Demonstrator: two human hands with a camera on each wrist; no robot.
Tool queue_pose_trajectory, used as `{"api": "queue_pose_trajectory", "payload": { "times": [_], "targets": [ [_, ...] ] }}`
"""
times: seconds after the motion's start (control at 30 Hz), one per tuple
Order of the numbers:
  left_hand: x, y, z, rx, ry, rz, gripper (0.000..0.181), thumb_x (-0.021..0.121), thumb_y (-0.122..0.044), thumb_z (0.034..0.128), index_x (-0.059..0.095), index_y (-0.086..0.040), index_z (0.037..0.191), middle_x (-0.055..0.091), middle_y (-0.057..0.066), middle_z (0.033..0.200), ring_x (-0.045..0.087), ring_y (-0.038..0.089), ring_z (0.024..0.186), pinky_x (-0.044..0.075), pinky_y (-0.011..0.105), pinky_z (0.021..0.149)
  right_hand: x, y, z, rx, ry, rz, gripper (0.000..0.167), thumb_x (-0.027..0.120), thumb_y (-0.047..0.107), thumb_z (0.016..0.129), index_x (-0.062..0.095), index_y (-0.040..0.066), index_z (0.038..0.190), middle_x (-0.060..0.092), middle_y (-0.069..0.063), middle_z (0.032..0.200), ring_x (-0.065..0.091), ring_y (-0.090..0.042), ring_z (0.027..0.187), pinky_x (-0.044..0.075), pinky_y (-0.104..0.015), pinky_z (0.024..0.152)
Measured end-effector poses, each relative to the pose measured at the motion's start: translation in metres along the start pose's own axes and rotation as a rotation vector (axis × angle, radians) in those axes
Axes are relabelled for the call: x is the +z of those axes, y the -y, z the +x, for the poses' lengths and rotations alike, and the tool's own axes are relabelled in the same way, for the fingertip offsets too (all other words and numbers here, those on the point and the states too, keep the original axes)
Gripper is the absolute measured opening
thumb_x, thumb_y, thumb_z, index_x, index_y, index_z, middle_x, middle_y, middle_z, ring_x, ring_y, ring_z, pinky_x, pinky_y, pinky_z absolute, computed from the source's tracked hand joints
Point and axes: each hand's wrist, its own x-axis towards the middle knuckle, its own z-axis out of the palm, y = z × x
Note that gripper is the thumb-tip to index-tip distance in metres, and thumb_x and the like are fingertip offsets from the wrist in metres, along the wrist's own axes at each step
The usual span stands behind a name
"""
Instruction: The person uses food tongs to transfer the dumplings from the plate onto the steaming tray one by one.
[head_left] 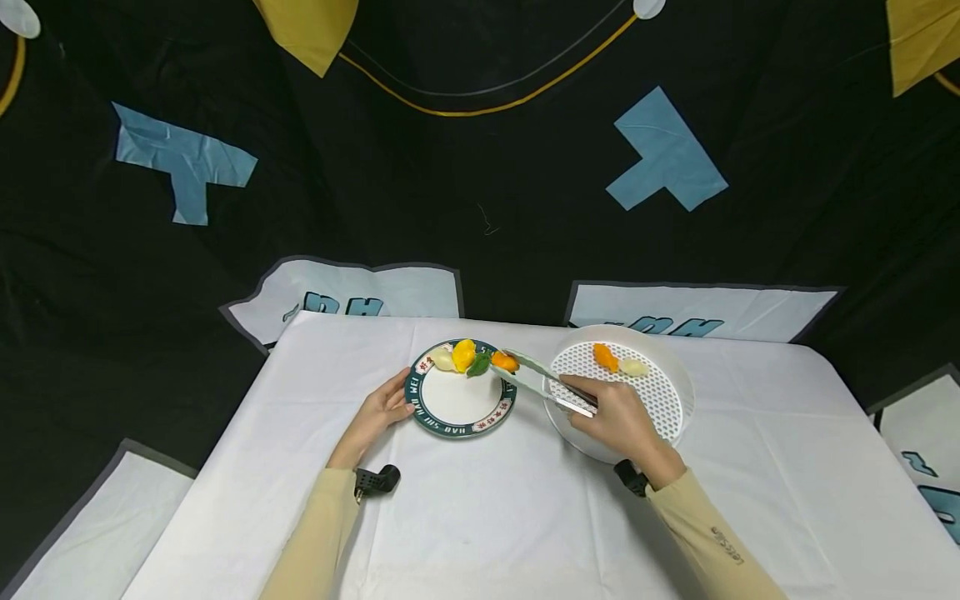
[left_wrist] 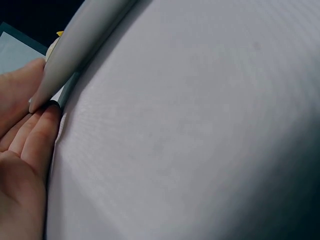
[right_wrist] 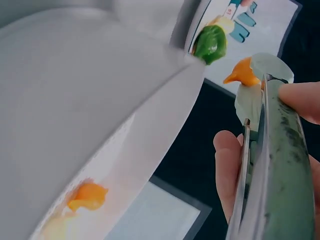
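My left hand point(head_left: 378, 417) pinches the left rim of a round white plate point(head_left: 457, 404) with a green patterned border, thumb above and fingers below in the left wrist view. A yellow pepper-shaped piece point(head_left: 464, 355), a pale garlic-like piece point(head_left: 442, 359) and a green pepper-like piece point(head_left: 478, 364) lie along its far side. My right hand point(head_left: 618, 417) grips pale green and metal tongs point(right_wrist: 287, 170). Between the tong tips is a small orange pepper-shaped piece point(right_wrist: 243, 72), over the plate's right rim; whether it touches the plate, I cannot tell.
A round white perforated basket point(head_left: 682, 383) stands to the right, under my right hand. Another orange piece point(head_left: 605, 357) and a pale piece point(head_left: 633, 367) lie inside it. White cloth point(head_left: 480, 517) covers the table; a black curtain point(head_left: 480, 208) hangs behind.
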Motion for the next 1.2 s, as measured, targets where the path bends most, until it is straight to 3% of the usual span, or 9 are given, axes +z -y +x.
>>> {"api": "queue_pose_trajectory", "payload": {
  "times": [0.17,0.37,0.57,0.97,1.1,1.2],
  "targets": [
    [-0.001,0.000,-0.001,0.006,-0.001,0.004,0.070,0.055,0.008,0.0908,0.019,0.002,0.151,0.022,0.025,0.152,0.028,0.034,0.138,0.038,0.019,0.103,-0.008,-0.007,-0.006,0.050,-0.002,-0.006,0.049,0.072,0.002,0.067,0.069,0.005,0.116,0.070,-0.013,0.105,0.066,-0.020,0.078,0.057,-0.033,0.061],
    [-0.001,-0.001,-0.001,0.007,0.005,0.004,0.070,0.055,0.007,0.0912,0.018,0.002,0.150,0.022,0.026,0.152,0.027,0.034,0.138,0.036,0.022,0.105,-0.018,-0.014,-0.012,0.083,-0.005,-0.023,0.049,0.073,0.001,0.067,0.069,0.002,0.116,0.069,-0.017,0.106,0.067,-0.030,0.090,0.059,-0.044,0.073],
    [-0.001,-0.001,-0.001,0.005,0.006,-0.005,0.070,0.054,0.008,0.0912,0.018,0.002,0.151,0.022,0.026,0.152,0.027,0.034,0.138,0.036,0.022,0.105,-0.027,-0.023,-0.019,0.131,-0.017,-0.040,0.049,0.071,0.001,0.068,0.068,0.000,0.117,0.067,-0.020,0.109,0.066,-0.034,0.091,0.058,-0.048,0.073],
    [0.000,-0.001,0.000,-0.006,-0.007,0.014,0.070,0.055,0.007,0.0911,0.018,0.002,0.151,0.022,0.025,0.152,0.027,0.033,0.138,0.037,0.021,0.105,-0.033,-0.047,-0.033,0.199,-0.068,-0.071,0.050,0.073,0.003,0.066,0.067,-0.002,0.116,0.067,-0.026,0.101,0.064,-0.031,0.079,0.056,-0.049,0.065],
    [0.000,0.000,0.000,-0.011,-0.003,0.003,0.070,0.055,0.007,0.0914,0.019,0.001,0.151,0.021,0.025,0.153,0.026,0.033,0.139,0.035,0.023,0.106,-0.034,-0.053,-0.035,0.257,-0.037,-0.066,0.051,0.072,0.002,0.068,0.066,-0.003,0.118,0.068,-0.027,0.093,0.056,-0.024,0.061,0.051,-0.038,0.053],
    [0.000,0.000,0.000,-0.008,0.001,-0.001,0.070,0.056,0.006,0.0914,0.019,0.001,0.151,0.021,0.025,0.153,0.026,0.033,0.139,0.035,0.024,0.107,-0.035,-0.056,-0.037,0.292,-0.006,-0.061,0.050,0.071,0.001,0.069,0.064,-0.005,0.119,0.069,-0.024,0.083,0.043,-0.016,0.047,0.036,-0.028,0.042]
  ]
}}
